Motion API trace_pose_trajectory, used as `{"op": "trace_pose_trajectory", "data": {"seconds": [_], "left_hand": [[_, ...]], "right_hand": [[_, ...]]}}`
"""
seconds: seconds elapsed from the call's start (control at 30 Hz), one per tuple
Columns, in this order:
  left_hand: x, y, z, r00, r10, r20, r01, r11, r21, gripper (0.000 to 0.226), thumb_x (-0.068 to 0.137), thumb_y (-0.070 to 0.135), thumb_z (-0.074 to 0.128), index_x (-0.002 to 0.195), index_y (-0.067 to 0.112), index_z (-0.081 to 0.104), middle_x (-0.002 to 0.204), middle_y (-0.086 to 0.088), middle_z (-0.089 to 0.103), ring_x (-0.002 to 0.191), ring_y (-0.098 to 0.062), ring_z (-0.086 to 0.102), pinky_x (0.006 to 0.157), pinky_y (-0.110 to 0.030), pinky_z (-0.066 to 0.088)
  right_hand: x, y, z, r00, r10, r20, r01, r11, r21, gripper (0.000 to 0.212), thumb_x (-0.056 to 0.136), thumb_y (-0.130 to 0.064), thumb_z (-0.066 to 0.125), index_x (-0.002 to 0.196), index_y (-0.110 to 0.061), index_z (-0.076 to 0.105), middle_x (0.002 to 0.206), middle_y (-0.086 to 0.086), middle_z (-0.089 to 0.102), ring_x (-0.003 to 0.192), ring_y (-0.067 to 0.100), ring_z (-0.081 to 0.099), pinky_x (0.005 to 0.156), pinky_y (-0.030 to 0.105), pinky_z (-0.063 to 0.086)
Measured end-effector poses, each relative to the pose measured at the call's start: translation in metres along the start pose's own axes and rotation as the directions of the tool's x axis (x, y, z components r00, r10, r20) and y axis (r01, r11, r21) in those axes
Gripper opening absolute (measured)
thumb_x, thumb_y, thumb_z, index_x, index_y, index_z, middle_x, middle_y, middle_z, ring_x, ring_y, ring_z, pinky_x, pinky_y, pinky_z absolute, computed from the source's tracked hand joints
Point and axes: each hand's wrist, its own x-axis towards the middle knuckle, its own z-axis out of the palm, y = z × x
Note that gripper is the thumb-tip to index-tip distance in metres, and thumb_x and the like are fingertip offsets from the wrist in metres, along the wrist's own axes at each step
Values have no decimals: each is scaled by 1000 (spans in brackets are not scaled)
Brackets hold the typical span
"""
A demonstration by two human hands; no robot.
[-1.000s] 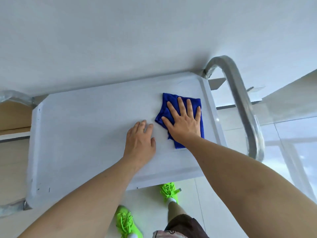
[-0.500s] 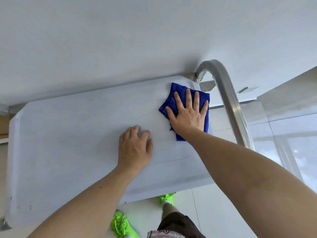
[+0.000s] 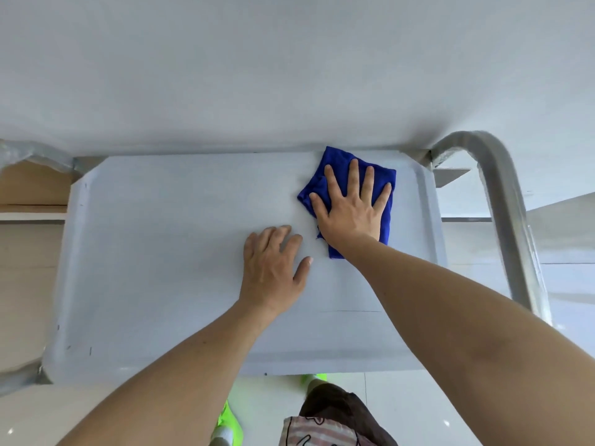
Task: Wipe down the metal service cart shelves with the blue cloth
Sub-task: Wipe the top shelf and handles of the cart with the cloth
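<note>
Right hand [image 3: 351, 207], open w/ fingers spread, presses the blue cloth [image 3: 384, 185] flat at the shelf's [image 3: 161, 252] 1 o'clock corner, beside the cart handle [image 3: 502, 201]; left hand [image 3: 273, 265], open and empty, braces just beside at 7 o'clock. Cloth is crumpled, roughly square; shelf's long axis runs 9-to-3, unwiped span apparently lying toward 9.

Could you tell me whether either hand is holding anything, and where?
Nothing is gripped: the right hand presses flat on the blue cloth's middle; the left hand rests bare.
</note>
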Motion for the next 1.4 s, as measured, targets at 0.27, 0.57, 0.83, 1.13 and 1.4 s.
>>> {"op": "trace_pose_trajectory", "data": {"seconds": [0.27,0.57,0.83,1.13,1.4], "left_hand": [[-56,-135,-41,945,-316,-79,318,948,13,45,92,41,57,124,11,61,137,-15,55,127,-34,47,105,-51,37],[-160,-229,-66,858,-499,-123,503,864,1,45,92,42,56,124,11,63,135,-12,57,125,-32,49,101,-50,41],[-196,-250,-61,877,-447,-179,446,894,-45,43,91,38,57,125,12,61,135,-11,56,128,-29,47,104,-47,42],[-233,-255,-56,908,-374,-188,356,927,-121,33,89,32,60,114,11,66,124,-10,60,118,-30,51,99,-43,44],[-298,-266,-51,967,-242,-84,227,962,-151,39,91,22,55,129,16,60,140,-7,52,134,-27,42,110,-39,36]], "right_hand": [[-16,-142,23,978,-203,51,206,977,-54,72,94,-74,4,159,-42,4,170,5,-5,153,34,-13,116,65,-14],[-28,-304,48,922,-374,101,384,918,-98,75,92,-74,0,159,-41,-1,169,6,-9,153,35,-14,114,68,-14],[-59,-378,68,886,-455,90,463,881,-97,73,93,-73,1,159,-41,2,170,5,-4,153,35,-10,115,68,-12],[-141,-377,82,871,-480,108,489,869,-82,71,95,-73,4,158,-43,0,170,2,-3,154,34,-11,117,65,-10],[-249,-346,100,902,-420,95,427,901,-71,69,95,-72,7,158,-44,7,170,1,3,154,32,-8,118,63,-10]]}}
